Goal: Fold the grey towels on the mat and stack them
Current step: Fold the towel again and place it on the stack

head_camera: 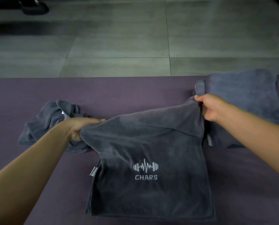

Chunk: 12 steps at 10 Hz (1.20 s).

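Your grey towel (pixel 145 168) lies logo-up on the purple mat (pixel 241 184), its far edge lifted off it by both hands. Your left hand (pixel 80 129) clenches the far left corner and your right hand (pixel 208 109) pinches the far right one. A crumpled towel (pixel 46 120) sits just beyond your left grip; a folded stack (pixel 242 101) lies behind your right.
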### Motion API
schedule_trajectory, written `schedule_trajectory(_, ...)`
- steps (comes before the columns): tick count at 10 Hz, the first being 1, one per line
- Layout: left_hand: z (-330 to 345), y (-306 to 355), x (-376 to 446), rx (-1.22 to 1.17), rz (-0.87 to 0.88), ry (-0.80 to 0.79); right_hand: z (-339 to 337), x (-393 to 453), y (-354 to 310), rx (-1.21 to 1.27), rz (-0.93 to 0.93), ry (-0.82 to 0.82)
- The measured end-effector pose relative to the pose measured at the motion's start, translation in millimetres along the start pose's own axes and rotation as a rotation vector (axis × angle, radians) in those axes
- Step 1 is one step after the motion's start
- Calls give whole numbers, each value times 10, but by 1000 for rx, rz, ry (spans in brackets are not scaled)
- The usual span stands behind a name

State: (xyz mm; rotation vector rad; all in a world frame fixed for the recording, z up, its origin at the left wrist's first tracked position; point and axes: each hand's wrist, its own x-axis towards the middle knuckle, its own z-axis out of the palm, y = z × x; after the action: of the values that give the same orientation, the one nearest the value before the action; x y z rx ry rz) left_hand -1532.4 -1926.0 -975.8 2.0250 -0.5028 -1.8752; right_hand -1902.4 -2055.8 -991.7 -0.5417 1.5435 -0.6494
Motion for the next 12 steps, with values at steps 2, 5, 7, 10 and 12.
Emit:
schedule_trajectory(2, -120, 101, -21, -580, 423, 177, -102, 39, -128, 56, -128, 68)
schedule_trajectory(5, -94, 366, 22, -544, 453, 338, 60, -15, -394, 204, -247, 53)
schedule_trajectory(7, -8, 570, 177, -333, 320, 779, 93, 95, -343, 98, -299, 151)
schedule_trajectory(10, -173, 477, 185, -644, 267, 479, -17, 27, -291, 227, -295, 67)
schedule_trajectory(12, -75, 558, 151, -675, 375, 406, -41, 58, -385, 204, -342, 68)
